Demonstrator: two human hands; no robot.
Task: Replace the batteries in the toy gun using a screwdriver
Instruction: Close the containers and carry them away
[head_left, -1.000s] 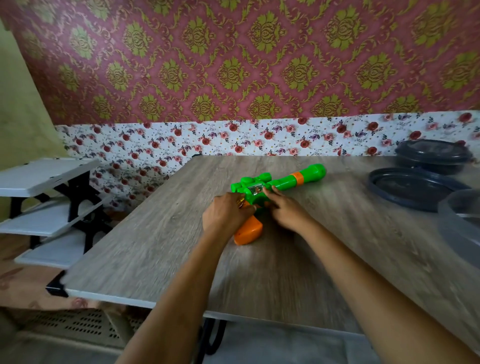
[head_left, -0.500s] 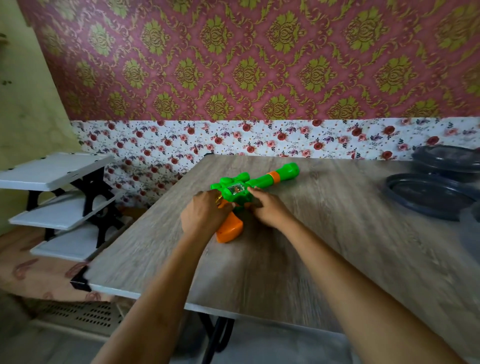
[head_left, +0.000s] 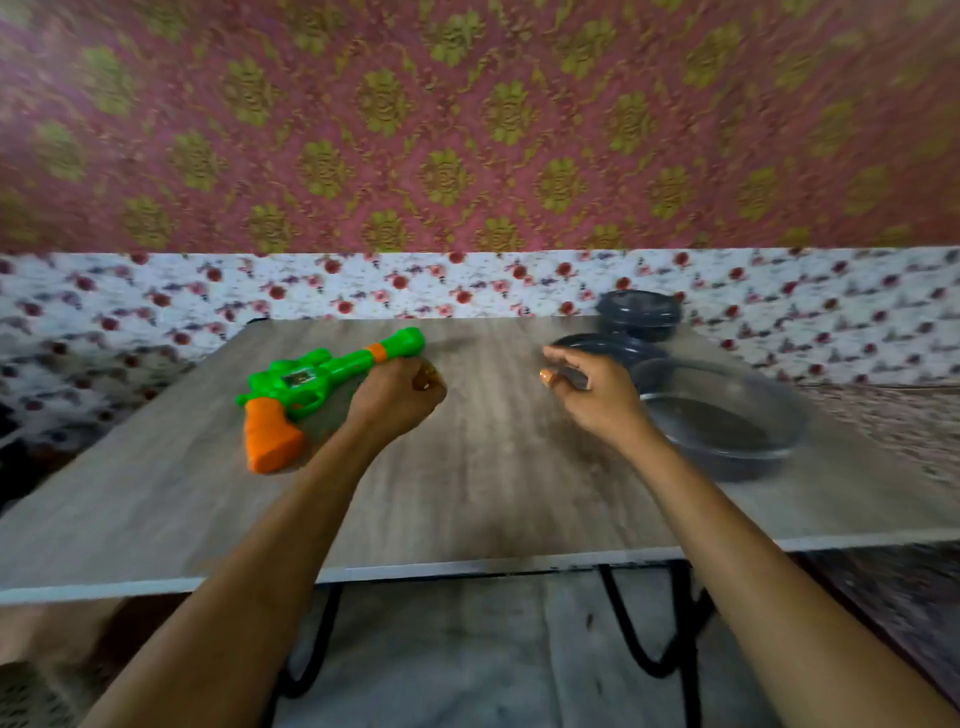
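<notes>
The gun (head_left: 317, 376) is lying flat on the surface (head_left: 493, 467), left of centre, with its barrel (head_left: 363, 358) pointing away and its orange butt (head_left: 272, 441) pointing towards the person. By appearance it is hollow moulded plastic, so it is likely handling as light, stiff and fairly slick, and likely sliding or turning under screwdriver pressure. Pinning the body or butt flat to the surface is looking like the soundest hold; the thin barrel is offering less control. The left grip (head_left: 397, 397) is sitting curled against the near side of the barrel, but blur is hiding whether it is grasping it. The right grip (head_left: 592, 389) is hanging half-curled, well apart from the gun and near the dark dishes (head_left: 727, 431); whether it is holding anything cannot be told. Against the earlier frames, both grips are no longer working at the gun's middle: the right is moving off towards the dishes and the left is shifting barrel-ward, leaving the butt uncovered.
</notes>
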